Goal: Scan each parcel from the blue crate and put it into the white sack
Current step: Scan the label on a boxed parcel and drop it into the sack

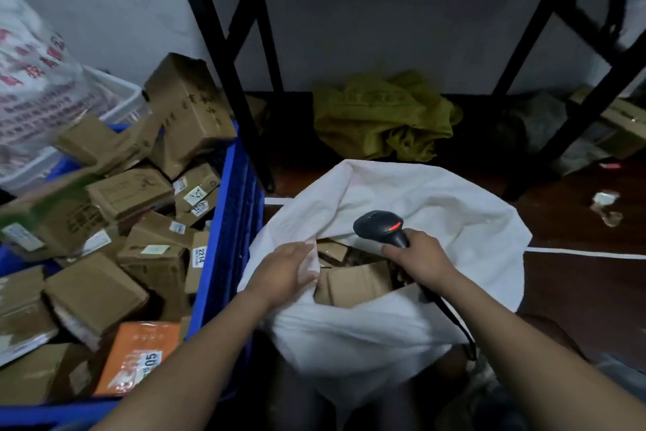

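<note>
The blue crate [229,221] on the left is heaped with several brown cardboard parcels [94,294] and an orange packet [140,357]. The white sack [437,207] stands open in the middle, with cardboard parcels [353,283] inside it. My left hand [285,273] is at the sack's left rim and grips a fold of the white fabric. My right hand [417,261] holds a black barcode scanner [381,226] by its handle over the sack's mouth. A red light shows on the scanner head, and its cable runs down past my right forearm.
A black metal rack [237,81] stands behind the crate and sack. Under it lie a crumpled yellow-green bag [381,116] and grey bags [531,123]. A white basket with a printed plastic bag [38,81] sits at far left. Scraps of litter [606,208] lie on the dark floor.
</note>
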